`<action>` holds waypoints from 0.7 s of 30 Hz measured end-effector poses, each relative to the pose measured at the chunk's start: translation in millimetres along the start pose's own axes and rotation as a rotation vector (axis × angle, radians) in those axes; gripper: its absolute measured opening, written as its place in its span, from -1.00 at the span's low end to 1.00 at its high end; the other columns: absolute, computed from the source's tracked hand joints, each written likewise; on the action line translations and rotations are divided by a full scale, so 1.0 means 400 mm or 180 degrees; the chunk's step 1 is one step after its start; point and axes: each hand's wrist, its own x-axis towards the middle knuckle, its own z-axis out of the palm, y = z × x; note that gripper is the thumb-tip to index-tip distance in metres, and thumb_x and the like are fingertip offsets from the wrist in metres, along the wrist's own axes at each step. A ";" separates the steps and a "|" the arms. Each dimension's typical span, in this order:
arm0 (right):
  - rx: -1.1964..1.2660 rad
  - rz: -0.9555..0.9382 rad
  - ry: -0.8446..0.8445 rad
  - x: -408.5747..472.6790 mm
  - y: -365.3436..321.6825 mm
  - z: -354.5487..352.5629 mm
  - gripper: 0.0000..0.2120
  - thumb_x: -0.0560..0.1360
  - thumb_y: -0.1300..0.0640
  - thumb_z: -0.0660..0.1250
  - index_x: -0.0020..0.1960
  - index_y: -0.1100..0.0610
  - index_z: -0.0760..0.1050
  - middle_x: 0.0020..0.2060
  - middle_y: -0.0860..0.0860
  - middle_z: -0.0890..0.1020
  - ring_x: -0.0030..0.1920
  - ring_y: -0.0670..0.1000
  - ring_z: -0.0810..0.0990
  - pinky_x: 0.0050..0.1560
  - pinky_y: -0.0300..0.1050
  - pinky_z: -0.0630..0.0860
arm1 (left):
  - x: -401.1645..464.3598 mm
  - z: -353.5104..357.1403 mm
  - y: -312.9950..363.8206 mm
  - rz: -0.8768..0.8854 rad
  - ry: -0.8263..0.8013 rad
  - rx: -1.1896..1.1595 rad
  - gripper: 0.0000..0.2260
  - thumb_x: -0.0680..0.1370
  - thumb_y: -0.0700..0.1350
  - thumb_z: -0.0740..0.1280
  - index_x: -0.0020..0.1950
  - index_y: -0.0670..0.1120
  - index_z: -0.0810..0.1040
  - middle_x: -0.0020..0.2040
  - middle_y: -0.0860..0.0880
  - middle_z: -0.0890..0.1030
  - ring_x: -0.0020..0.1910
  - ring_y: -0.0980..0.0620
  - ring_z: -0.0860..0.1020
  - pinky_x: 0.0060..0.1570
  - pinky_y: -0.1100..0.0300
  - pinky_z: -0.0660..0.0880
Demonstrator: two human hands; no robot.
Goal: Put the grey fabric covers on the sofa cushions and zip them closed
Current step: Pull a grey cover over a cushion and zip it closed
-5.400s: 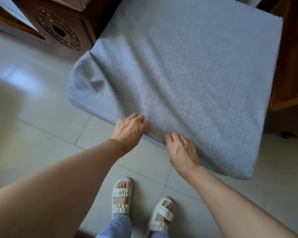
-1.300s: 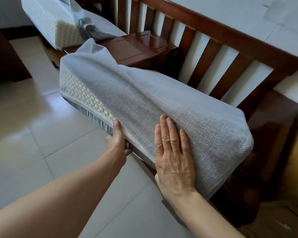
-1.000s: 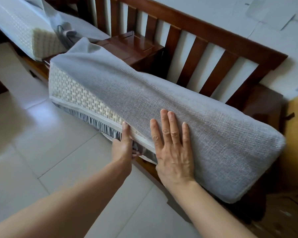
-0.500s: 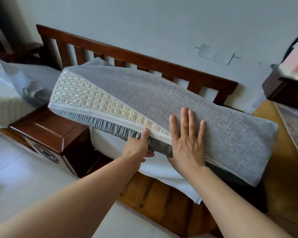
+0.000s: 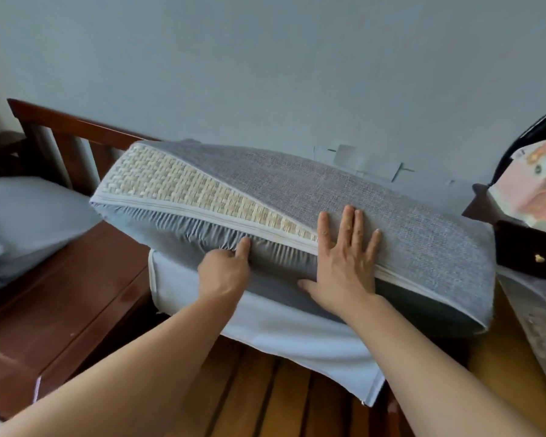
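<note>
A sofa cushion [image 5: 183, 187] with a cream woven face lies tilted across the wooden sofa, half inside its grey fabric cover [image 5: 407, 222]. The cover's zip edge gapes on the left, so a wedge of weave shows. My left hand [image 5: 226, 272] grips the gathered lower edge of the cover, thumb up against the folds and fingers curled under it. Just to its right, my right hand [image 5: 347, 250] lies flat with spread fingers, pressing the cover's upper side down at the point where the zip edges meet.
A pale cushion [image 5: 265, 329] lies under the grey one on the sofa's wooden seat slats [image 5: 265, 398]. Another cushion [image 5: 22, 216] sits at the left by the slatted backrest [image 5: 60, 127]. A dark cabinet [image 5: 530, 247] with a pink packet stands at the right.
The cushion has been lifted from the sofa's front edge to lie over the seat toward the wall. Both hands stay at the zip opening, the left one now gripping the gathered edge.
</note>
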 end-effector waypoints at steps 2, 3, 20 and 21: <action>0.0040 0.0059 -0.0054 0.051 -0.001 -0.011 0.16 0.34 -0.42 0.26 0.48 0.11 -0.46 0.41 0.34 -0.42 0.42 0.33 -0.43 0.38 0.41 -0.29 | 0.062 -0.021 0.034 0.0008 -0.0041 0.0245 -0.45 0.55 0.18 0.23 -0.49 -0.16 0.32 -0.46 -0.11 0.43 -0.41 -0.08 0.41 -0.33 0.10 0.30; 0.0106 0.0076 -0.0063 0.076 -0.006 -0.015 0.15 0.34 -0.46 0.22 0.48 0.10 -0.45 0.42 0.32 -0.42 0.43 0.31 -0.44 0.38 0.39 -0.30 | 0.088 -0.027 0.049 0.0058 -0.0110 0.0426 -0.45 0.54 0.20 0.23 -0.47 -0.18 0.39 -0.45 -0.12 0.46 -0.41 -0.07 0.43 -0.35 0.11 0.31; 0.0749 0.1261 0.0218 0.419 -0.188 -0.076 -0.41 0.58 -0.20 0.02 0.50 0.07 0.00 0.49 0.14 0.01 0.49 0.21 -0.08 0.49 0.15 -0.08 | 0.465 -0.111 0.192 0.2830 0.0291 0.1951 -0.77 0.47 0.10 0.36 -0.16 -0.02 0.40 -0.28 0.01 0.51 -0.23 -0.07 0.46 -0.15 0.06 0.26; 0.0747 0.1328 0.0246 0.430 -0.188 -0.076 -0.42 0.58 -0.21 0.02 0.48 0.07 0.05 0.46 0.13 0.06 0.47 0.20 -0.02 0.47 0.15 -0.01 | 0.497 -0.102 0.197 0.2934 0.0398 0.1805 -0.74 0.42 0.09 0.41 -0.10 -0.04 0.45 -0.17 -0.03 0.53 -0.14 -0.10 0.46 -0.12 0.02 0.28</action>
